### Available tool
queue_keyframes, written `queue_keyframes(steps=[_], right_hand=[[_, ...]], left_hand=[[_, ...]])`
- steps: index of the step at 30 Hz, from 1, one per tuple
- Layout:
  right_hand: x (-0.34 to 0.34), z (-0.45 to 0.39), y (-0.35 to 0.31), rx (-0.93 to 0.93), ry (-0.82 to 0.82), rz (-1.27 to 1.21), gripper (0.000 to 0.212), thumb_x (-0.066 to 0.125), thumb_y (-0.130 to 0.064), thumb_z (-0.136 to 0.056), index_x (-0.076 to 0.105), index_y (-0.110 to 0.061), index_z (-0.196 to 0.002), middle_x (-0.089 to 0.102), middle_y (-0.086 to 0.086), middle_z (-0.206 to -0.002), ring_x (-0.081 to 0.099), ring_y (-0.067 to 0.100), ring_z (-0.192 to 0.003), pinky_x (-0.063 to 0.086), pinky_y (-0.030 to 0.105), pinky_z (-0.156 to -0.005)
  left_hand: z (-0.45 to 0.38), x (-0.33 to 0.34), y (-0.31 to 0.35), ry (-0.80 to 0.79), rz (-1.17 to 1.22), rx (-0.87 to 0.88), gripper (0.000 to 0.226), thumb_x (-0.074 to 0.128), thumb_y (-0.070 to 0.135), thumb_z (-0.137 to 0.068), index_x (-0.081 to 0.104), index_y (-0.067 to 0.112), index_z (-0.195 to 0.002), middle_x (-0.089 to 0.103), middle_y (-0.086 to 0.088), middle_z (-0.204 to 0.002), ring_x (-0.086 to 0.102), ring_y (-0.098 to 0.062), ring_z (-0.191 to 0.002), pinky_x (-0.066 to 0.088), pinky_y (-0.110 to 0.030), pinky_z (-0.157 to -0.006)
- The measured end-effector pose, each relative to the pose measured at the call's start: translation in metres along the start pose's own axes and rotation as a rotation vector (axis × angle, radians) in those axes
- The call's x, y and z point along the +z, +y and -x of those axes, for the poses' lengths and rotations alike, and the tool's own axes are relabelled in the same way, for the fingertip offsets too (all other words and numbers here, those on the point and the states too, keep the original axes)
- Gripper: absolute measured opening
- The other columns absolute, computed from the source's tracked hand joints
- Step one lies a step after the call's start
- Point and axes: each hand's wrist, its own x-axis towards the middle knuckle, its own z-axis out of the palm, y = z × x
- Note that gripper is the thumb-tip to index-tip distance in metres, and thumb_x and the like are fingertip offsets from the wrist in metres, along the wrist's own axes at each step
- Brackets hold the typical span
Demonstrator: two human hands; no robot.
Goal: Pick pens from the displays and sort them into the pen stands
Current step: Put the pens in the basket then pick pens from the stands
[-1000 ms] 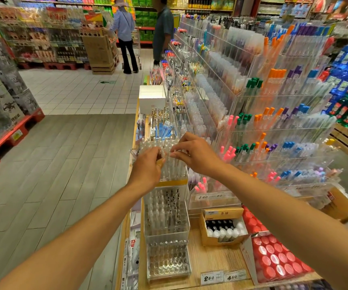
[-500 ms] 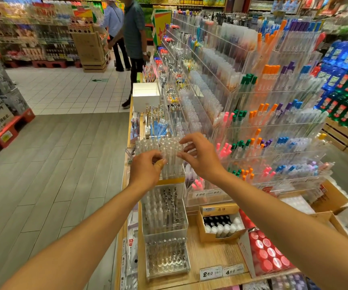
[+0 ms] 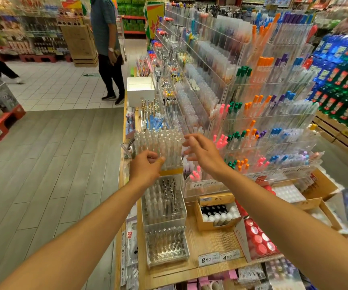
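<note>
1 head-worn view, forward and down, close over the pen stands.

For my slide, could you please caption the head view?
Left hand at a stand of clear pens; right hand open.

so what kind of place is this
Most likely the stationery aisle of a supermarket: tiered clear pen racks, price tags on the shelf edge, and a shopper standing by stacked goods further down.
</note>
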Motion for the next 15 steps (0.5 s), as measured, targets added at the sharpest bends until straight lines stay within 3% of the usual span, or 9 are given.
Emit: queue_keyframes(steps=[5, 9, 11, 15], right_hand=[[-0.011, 0.028, 0.014, 0.127, 0.042, -0.141, 0.041, 0.031, -0.049, -0.101, 0.059, -0.022, -0.114, 0.065, 0.006, -0.112, 0.067, 0.017, -0.090, 0.057, 0.030, -0.075], [-0.019, 0.056, 0.025, 0.193, 0.116, -0.204, 0.048, 0.030, -0.055, -0.098, 0.061, -0.021, -0.111, 0.066, 0.010, -0.111, 0.069, 0.013, -0.082, 0.055, 0.024, -0.067], [-0.026, 0.074, 0.029, 0.242, 0.137, -0.191, 0.051, 0.028, -0.058, -0.097, 0.061, -0.022, -0.109, 0.066, 0.009, -0.112, 0.068, 0.014, -0.084, 0.055, 0.026, -0.068], [-0.051, 0.123, 0.038, 0.333, 0.187, -0.166, 0.054, 0.024, -0.058, -0.097, 0.064, -0.023, -0.106, 0.068, 0.005, -0.111, 0.067, 0.018, -0.088, 0.055, 0.032, -0.076]], left_hand=[[0.015, 0.001, -0.008, -0.127, 0.202, -0.124, 0.015, 0.055, 0.017, -0.101, 0.061, 0.007, -0.109, 0.067, -0.012, -0.099, 0.068, -0.022, -0.080, 0.061, -0.034, -0.076], [0.031, 0.012, -0.009, -0.247, 0.296, -0.162, 0.018, 0.050, 0.021, -0.104, 0.061, 0.008, -0.103, 0.067, -0.010, -0.090, 0.065, -0.018, -0.069, 0.056, -0.023, -0.058], [0.041, 0.021, -0.009, -0.291, 0.328, -0.192, 0.021, 0.048, 0.025, -0.104, 0.061, 0.009, -0.099, 0.066, -0.007, -0.085, 0.062, -0.016, -0.066, 0.053, -0.024, -0.055], [0.068, 0.046, -0.016, -0.350, 0.264, -0.194, 0.025, 0.046, 0.025, -0.105, 0.064, 0.009, -0.099, 0.071, -0.010, -0.091, 0.067, -0.019, -0.070, 0.057, -0.031, -0.062]])
